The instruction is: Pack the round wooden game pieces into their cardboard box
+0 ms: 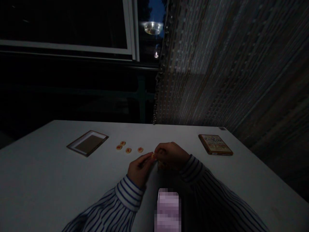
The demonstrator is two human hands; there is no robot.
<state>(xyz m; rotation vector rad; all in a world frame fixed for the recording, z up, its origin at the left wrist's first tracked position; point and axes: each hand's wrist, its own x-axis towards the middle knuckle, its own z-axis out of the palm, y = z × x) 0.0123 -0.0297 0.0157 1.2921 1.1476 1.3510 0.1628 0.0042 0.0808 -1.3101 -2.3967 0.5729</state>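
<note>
My left hand [139, 169] and my right hand [171, 155] meet above the middle of the white table. Between their fingertips is a small round, pale xiangqi piece [153, 155], mostly covered by the fingers. Both hands are closed in a pinch on it. Beyond my left hand lie several loose xiangqi pieces [128, 150] with reddish marks, flat on the tabletop. One of them, a single piece [140, 149], is closest to my fingers. Some pale pieces [162, 165] show under my right hand; their number and arrangement are hidden in shadow.
An open, shallow brown-edged tray [72, 149] rests on the table [48, 180] at left. A flat box [215, 144] with printed characters lies at right. A phone [168, 209] with a blurred-out screen sits at the near edge. Behind stand a bead curtain [198, 64] and a window.
</note>
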